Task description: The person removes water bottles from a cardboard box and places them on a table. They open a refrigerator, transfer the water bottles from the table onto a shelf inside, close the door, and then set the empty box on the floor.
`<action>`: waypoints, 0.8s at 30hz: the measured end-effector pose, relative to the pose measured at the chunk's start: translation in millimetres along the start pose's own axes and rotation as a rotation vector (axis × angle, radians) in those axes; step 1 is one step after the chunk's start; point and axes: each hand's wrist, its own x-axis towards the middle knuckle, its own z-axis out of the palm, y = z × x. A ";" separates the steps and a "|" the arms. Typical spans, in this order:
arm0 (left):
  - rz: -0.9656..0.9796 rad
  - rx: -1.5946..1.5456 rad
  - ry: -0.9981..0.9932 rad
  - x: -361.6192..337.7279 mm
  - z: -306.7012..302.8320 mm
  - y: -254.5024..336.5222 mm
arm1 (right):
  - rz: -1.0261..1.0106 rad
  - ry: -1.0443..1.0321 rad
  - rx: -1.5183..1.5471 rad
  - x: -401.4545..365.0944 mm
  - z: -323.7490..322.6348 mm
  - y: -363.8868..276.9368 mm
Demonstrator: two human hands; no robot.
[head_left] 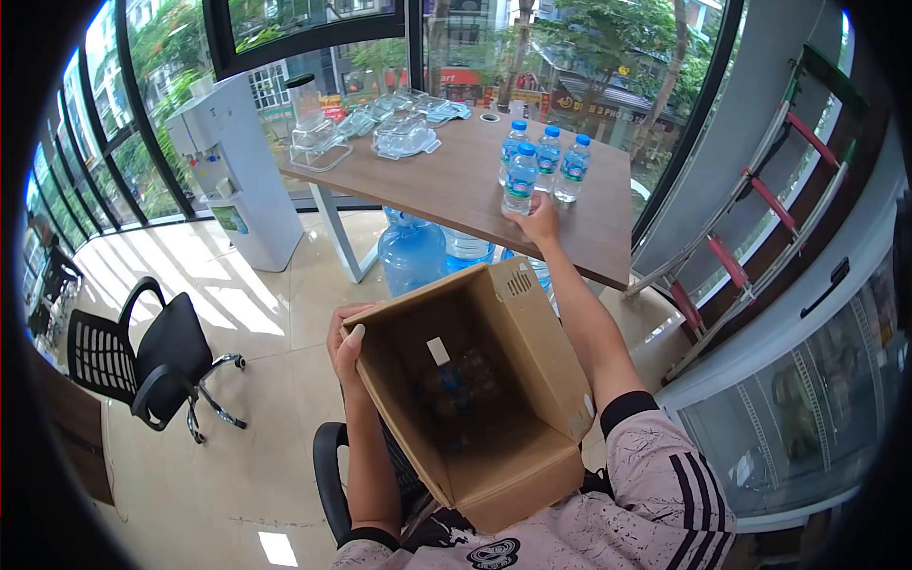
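My left hand (350, 344) grips the left rim of an open cardboard box (541, 332), its thumb over the edge. The box is tilted toward me above my lap. Inside its dark interior lie a clear plastic bottle (454, 380) with a blue part and a white piece (438, 351). My right hand (538, 224) reaches past the box to the table (456, 180), its fingers closed around the lower part of the nearest water bottle (520, 177). That bottle stands upright, blue-capped. Close behind it are more water bottles (574, 169), also upright.
Clear plastic packages (404, 138) and a lidded clear container (306, 103) lie on the table's left part. Large blue water jugs (410, 255) stand underneath. A water dispenser (233, 171) and black office chair (171, 347) are left; a ladder (750, 223) leans at right.
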 end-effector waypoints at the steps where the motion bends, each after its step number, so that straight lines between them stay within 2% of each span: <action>1: -0.004 -0.006 -0.010 0.6 1.0 -1.9 | -0.007 -0.012 -0.070 -1.7 -2.4 -4.5; 2: -0.009 -0.010 -0.021 1.5 2.6 -3.7 | -0.013 -0.023 -0.139 -3.0 -4.6 -9.0; 8: -0.082 -0.091 -0.090 9.4 12.6 -18.3 | 0.053 -0.053 -0.070 -10.2 -12.6 -25.9; 10: -0.105 -0.118 -0.123 13.1 17.1 -23.1 | -0.018 -0.049 -0.076 -10.8 -12.9 -25.8; 12: -0.131 -0.148 -0.141 17.1 21.2 -29.3 | -0.014 -0.040 -0.091 -11.0 -12.8 -23.0; 14: -0.138 -0.162 -0.160 21.6 20.4 -40.2 | 0.000 -0.118 -0.037 -9.3 -12.4 -18.0; 19: -0.180 -0.209 -0.186 29.7 26.7 -56.2 | -0.027 -0.111 0.013 -8.6 -9.0 -9.4; 24: -0.191 -0.220 -0.232 36.9 34.8 -61.6 | -0.017 -0.121 -0.054 -9.6 -12.6 -17.3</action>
